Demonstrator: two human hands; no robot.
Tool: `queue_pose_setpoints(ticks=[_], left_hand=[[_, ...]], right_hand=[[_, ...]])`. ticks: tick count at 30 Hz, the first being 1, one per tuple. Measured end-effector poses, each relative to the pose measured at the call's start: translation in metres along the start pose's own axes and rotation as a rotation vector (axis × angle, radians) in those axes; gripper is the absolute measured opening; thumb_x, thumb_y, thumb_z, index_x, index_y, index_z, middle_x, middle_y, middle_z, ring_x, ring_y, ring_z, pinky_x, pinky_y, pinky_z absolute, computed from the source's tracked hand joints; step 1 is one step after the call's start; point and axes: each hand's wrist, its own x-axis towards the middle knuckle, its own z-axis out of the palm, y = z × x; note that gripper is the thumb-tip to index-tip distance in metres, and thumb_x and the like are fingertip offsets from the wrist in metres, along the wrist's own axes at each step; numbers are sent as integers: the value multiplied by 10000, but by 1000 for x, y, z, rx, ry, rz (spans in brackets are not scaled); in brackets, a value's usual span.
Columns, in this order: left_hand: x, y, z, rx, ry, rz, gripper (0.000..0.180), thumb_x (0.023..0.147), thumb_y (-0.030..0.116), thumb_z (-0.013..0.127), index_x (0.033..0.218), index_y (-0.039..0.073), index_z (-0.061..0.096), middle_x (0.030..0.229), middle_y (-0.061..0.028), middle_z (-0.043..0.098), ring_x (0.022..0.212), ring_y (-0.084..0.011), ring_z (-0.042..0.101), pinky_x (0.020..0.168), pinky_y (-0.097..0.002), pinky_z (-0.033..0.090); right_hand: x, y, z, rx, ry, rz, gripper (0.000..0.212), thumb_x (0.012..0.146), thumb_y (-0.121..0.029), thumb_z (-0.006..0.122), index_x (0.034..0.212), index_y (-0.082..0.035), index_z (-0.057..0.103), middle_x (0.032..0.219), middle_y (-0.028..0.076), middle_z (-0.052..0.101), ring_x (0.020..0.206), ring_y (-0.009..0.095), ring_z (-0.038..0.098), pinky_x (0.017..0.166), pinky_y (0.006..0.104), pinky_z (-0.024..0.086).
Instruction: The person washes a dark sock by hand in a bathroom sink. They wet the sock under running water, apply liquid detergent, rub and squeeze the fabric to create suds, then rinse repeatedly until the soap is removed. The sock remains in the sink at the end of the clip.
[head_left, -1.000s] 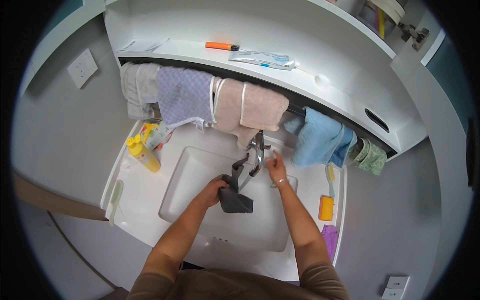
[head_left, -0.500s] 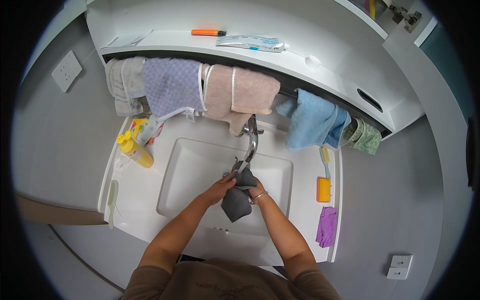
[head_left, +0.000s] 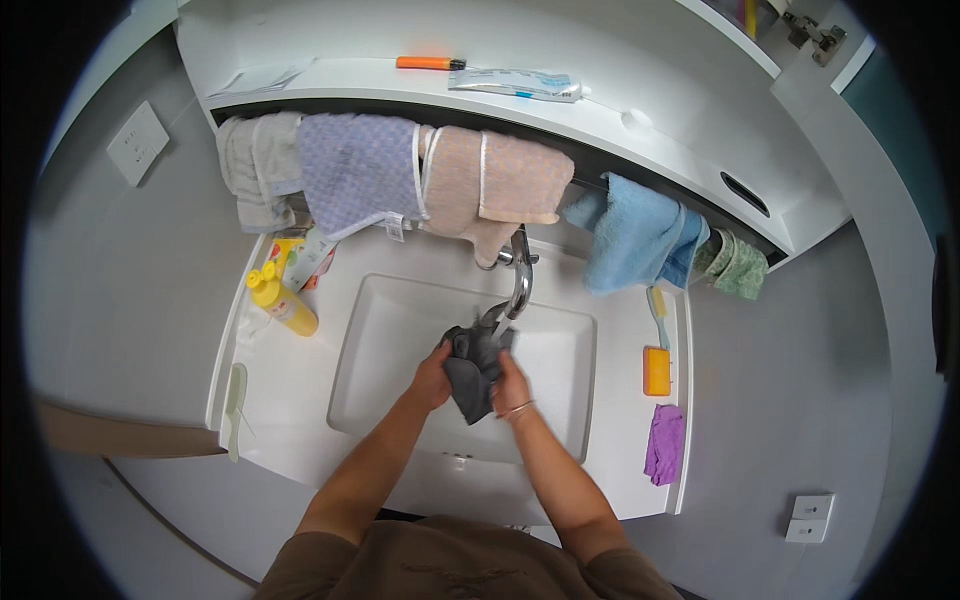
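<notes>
A dark grey cloth (head_left: 470,368) is held up over the white sink (head_left: 385,300), under the chrome faucet (head_left: 522,272). Water runs from the spout onto its upper part. My left hand (head_left: 432,378) grips the cloth's left edge. On the opposite side my right hand (head_left: 511,386), with a bracelet at the wrist, is closed on the right edge. The cloth's lower corner hangs between the hands. Some fingers are hidden behind the fabric.
Yellow bottles (head_left: 285,302) stand left of the basin, with a pale green comb-like tool (head_left: 235,405) nearer. To the right lie a brush (head_left: 657,315), an orange soap-like block (head_left: 656,371) and a purple cloth (head_left: 664,445). Towels (head_left: 360,165) hang behind, below a shelf holding a tube (head_left: 515,84).
The grey cloth has been spread wider and raised slightly, its lower corner now farther from me. My hands have moved apart, the left one shifting left. The view has shifted slightly.
</notes>
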Motion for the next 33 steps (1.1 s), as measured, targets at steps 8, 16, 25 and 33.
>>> queue_pose_setpoints(ticks=[8,16,25,33], left_hand=[[11,-38,-6,98,5,-209,364,928,301,384,1153,39,499,1161,-100,546,1074,-236,511,975,-391,355],[22,15,0,156,-39,-7,313,913,240,433,1138,29,490,1035,-96,583,922,-218,572,845,-341,460],[42,12,-12,776,123,-3,332,859,273,555,1061,11,530,935,-61,569,833,-146,538,750,-277,451],[31,-19,-35,910,234,-24,404,786,39,578,1170,-14,467,1039,-81,564,884,-158,558,790,-277,457]], right_hand=[[57,9,-68,-491,267,-157,458,902,-295,395,1207,44,433,1236,218,466,1128,310,456,974,363,332],[-2,-48,-9,275,108,5,328,878,-324,490,1098,-86,535,987,75,612,938,217,587,854,339,469],[8,-41,10,-451,216,-108,263,819,-247,638,931,-12,606,802,31,628,707,112,588,643,250,479],[48,-44,-9,-866,374,54,651,798,-579,502,1020,22,616,975,164,629,901,267,587,850,307,425]])
